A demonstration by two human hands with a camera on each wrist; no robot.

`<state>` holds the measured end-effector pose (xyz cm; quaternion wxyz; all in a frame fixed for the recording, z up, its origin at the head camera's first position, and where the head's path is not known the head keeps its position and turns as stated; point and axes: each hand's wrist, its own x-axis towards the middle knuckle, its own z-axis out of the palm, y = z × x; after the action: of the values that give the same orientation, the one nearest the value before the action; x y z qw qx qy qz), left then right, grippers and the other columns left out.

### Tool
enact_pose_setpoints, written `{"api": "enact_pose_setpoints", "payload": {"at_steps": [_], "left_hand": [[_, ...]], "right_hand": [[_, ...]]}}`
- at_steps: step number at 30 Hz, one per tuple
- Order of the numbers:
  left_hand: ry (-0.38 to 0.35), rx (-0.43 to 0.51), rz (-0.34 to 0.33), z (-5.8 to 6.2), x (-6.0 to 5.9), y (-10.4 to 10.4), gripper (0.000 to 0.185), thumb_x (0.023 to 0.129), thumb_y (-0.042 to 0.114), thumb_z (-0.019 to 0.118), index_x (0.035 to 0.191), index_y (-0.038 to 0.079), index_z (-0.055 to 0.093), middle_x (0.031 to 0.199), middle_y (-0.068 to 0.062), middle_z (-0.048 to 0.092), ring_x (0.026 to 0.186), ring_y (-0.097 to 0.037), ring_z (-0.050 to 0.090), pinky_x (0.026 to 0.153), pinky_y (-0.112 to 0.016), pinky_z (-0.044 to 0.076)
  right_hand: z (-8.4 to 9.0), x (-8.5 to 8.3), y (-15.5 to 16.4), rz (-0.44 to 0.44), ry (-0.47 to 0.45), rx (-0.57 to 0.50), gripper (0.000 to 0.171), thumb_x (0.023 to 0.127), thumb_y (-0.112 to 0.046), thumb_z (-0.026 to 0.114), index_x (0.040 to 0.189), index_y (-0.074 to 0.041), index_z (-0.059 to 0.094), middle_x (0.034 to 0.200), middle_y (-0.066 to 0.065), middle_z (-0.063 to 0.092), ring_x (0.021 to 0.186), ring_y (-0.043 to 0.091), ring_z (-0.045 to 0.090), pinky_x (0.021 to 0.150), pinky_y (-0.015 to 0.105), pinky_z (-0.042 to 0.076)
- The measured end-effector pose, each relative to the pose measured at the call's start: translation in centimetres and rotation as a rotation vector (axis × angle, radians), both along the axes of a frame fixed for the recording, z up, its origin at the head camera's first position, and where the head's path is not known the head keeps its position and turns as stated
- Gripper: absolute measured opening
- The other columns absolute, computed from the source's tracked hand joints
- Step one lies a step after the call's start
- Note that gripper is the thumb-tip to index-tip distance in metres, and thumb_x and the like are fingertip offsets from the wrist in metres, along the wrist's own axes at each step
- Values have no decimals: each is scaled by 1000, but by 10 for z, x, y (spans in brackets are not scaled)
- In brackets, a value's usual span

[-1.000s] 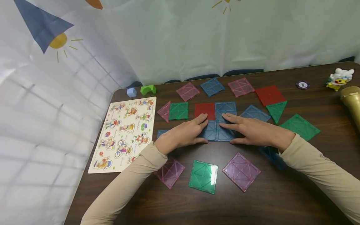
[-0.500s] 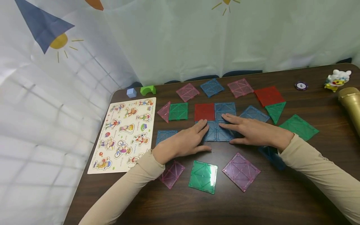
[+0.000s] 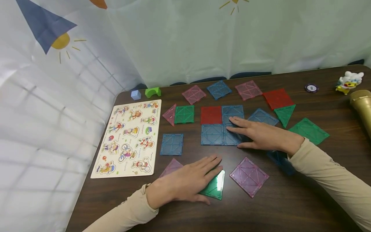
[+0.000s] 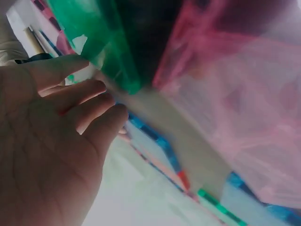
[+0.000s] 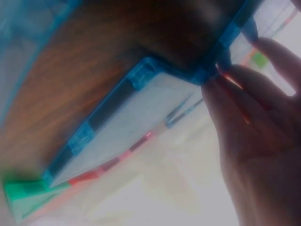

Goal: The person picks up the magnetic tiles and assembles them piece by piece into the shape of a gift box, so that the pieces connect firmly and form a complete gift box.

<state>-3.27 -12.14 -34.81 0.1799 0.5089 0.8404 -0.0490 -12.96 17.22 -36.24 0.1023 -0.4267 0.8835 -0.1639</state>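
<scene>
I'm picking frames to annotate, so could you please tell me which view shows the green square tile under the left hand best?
The head view: the green square tile lies flat on the table, partly covered by the left hand. The left wrist view shows only a blurred green corner beside the fingers. The right wrist view does not show it.

Head view bright, even, soft shadows | wrist views blurred, close, washed out

Both arms wear long, close-fitting beige sleeves (image 3: 333,167) ending at the wrists, hands bare.
</scene>
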Motion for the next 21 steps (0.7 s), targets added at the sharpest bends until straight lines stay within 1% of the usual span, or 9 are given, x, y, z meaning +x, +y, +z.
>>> {"api": "enact_pose_setpoints", "payload": {"at_steps": [3,6,11,16,21], "left_hand": [[15,-12,24,-2,-1,-2,93,98,64,61,166,9,28,173,-16,17,160,-27,16,126,-33,23],[3,-8,58,-3,-5,-4,92,99,64,58,166,10,27,174,-15,14,160,-27,14,126,-34,23],[28,14,74,-4,-14,-3,92,99,65,57,166,9,29,174,-18,13,160,-31,13,126,-38,24],[54,28,79,-5,-24,2,91,99,66,57,165,9,31,173,-19,13,160,-32,15,125,-39,25],[52,19,136,-5,-33,4,93,100,66,56,166,8,28,174,-17,12,161,-28,13,126,-38,22]], "right_hand": [[0,0,0,-2,6,2,64,97,-26,77,152,-3,54,162,28,38,143,47,46,104,63,48],[0,0,-1,0,6,4,64,97,-27,77,152,-3,54,162,28,38,143,48,46,104,63,48],[-2,0,0,-4,-5,6,64,97,-27,77,153,-4,53,163,27,37,143,48,45,105,64,47],[-2,0,1,-4,-8,0,64,98,-26,77,153,-4,53,163,27,36,144,48,44,105,64,47],[-2,0,1,0,-5,-5,65,98,-27,76,154,-4,52,163,27,36,144,47,44,105,64,47]]}}
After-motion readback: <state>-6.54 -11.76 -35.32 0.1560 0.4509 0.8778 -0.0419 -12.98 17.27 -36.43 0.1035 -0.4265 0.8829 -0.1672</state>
